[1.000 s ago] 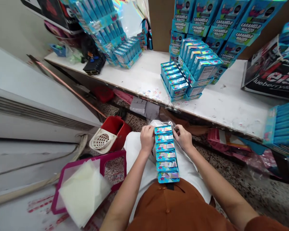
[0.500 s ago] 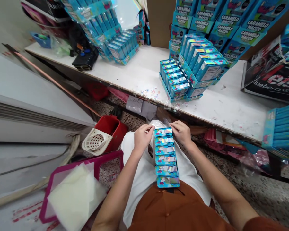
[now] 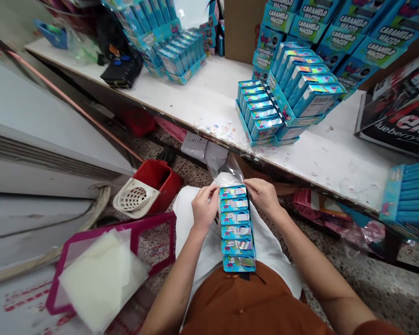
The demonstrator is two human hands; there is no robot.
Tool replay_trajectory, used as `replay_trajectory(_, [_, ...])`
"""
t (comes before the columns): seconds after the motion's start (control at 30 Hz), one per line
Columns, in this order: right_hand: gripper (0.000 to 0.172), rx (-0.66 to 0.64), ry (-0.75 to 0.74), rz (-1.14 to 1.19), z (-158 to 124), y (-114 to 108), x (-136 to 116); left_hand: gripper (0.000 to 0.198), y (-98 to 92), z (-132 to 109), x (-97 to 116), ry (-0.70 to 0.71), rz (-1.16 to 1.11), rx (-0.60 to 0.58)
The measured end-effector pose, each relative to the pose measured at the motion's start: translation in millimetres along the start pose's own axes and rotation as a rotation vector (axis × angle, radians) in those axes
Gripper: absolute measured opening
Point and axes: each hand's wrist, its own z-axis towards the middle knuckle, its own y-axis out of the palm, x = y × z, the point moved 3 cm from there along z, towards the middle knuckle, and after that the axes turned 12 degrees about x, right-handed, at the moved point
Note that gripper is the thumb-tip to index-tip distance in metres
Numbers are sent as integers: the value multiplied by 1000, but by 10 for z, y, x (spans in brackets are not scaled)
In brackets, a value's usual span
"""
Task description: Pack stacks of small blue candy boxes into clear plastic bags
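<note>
On my lap lies a display tray of blue candy boxes (image 3: 235,230), several boxes in one row with shiny labels facing up. A clear plastic bag (image 3: 232,170) spreads from the tray's far end toward the table edge. My left hand (image 3: 205,204) pinches the bag's edge beside the far left corner of the tray. At the far right corner, my right hand (image 3: 263,193) pinches the other side of the bag between thumb and fingers. How far the plastic reaches over the tray is hard to see.
Ahead, a white table (image 3: 209,100) bears candy trays (image 3: 260,111), tall stacks of blue cartons (image 3: 363,37) and a black box (image 3: 398,111). To the left stand a red mop bucket (image 3: 164,184) and a magenta-framed stool (image 3: 66,246) with translucent sheets (image 3: 101,279) on it.
The view has shifted a little. The bag's plastic now stands wider and more raised beyond the tray's far end, while both hands keep their pinch at its corners.
</note>
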Motion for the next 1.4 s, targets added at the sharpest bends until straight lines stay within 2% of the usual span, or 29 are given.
replay_trajectory(0.07, [22, -7, 26, 46, 25, -40, -23, 12, -39, -7, 54, 41, 8, -5])
replay_trajectory(0.27, [18, 60, 140, 141, 90, -174, -75, 20, -35, -20, 144, 374, 165, -35])
replay_trajectory(0.4, [17, 137, 200, 116, 53, -163, -23, 18, 80, -13, 115, 400, 224, -14])
replay_trajectory(0.47, [18, 207, 141, 57, -10, -191, -28, 15, 127, -24, 113, 399, 204, 24])
replay_trajectory(0.57, [18, 300, -29, -91, -130, -276, -76, 14, 167, -73, 120, 431, 140, 77])
replay_trajectory(0.67, [17, 327, -168, -214, -201, -338, -108, 19, 184, -123, 112, 464, 94, 98])
replay_trajectory(0.8, [19, 309, -216, -305, -186, -343, -94, 22, 197, -159, 91, 473, 98, 99])
replay_trajectory(0.93, [16, 282, -228, -280, -154, -288, -113, 18, 181, -198, 61, 404, 101, 86])
replay_trajectory(1.0, [17, 278, -234, -234, -141, -224, -147, 16, 136, -228, 38, 354, 103, 117])
replay_trajectory(1.1, [19, 253, -255, -142, -132, -76, -219, 14, 5, -287, 2, 284, 153, 224])
replay_trajectory(1.23, [22, 139, -319, -51, -225, 121, -321, 17, -232, -395, -23, 232, 231, 356])
replay_trajectory(1.3, [24, 88, -326, -10, -322, 174, -342, 21, -336, -463, -34, 243, 259, 365])
replay_trajectory(1.4, [26, 74, -313, 27, -470, 196, -325, 23, -458, -589, -58, 274, 295, 309])
